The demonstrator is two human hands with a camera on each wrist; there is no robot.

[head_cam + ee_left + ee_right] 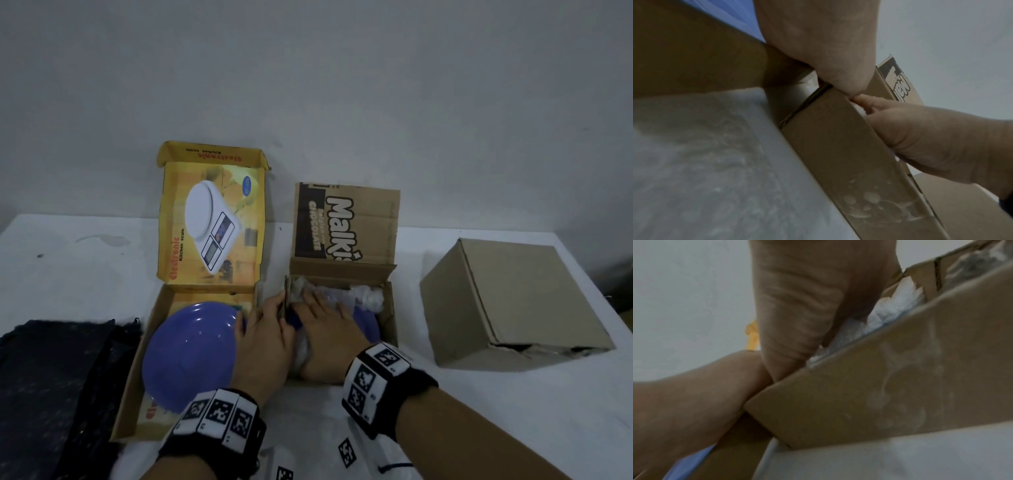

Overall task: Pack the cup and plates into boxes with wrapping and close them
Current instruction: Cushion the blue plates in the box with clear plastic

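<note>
A bare blue plate (pixel 191 353) lies in the open yellow kitchen-scale box (pixel 137 377) at the left. To its right stands the open brown Malkist box (pixel 388 315), holding a blue plate (pixel 366 322) in clear bubble wrap (pixel 366 294). My right hand (pixel 329 325) lies flat on that wrapped plate inside the box, fingers straight. My left hand (pixel 267 329) grips the brown box's left wall, fingers outside and thumb over its edge. The left wrist view shows the left hand (pixel 818 40) on that wall (pixel 838 146). In the right wrist view the right hand (pixel 807 305) presses beside the wrap (pixel 890 309). No cup is visible.
A closed plain brown box (pixel 507 301) sits at the right of the white table. A dark cloth (pixel 51 377) lies at the near left. White sheets with printed markers (pixel 346 448) lie at the front edge. Both open lids (pixel 212 219) stand upright against the wall.
</note>
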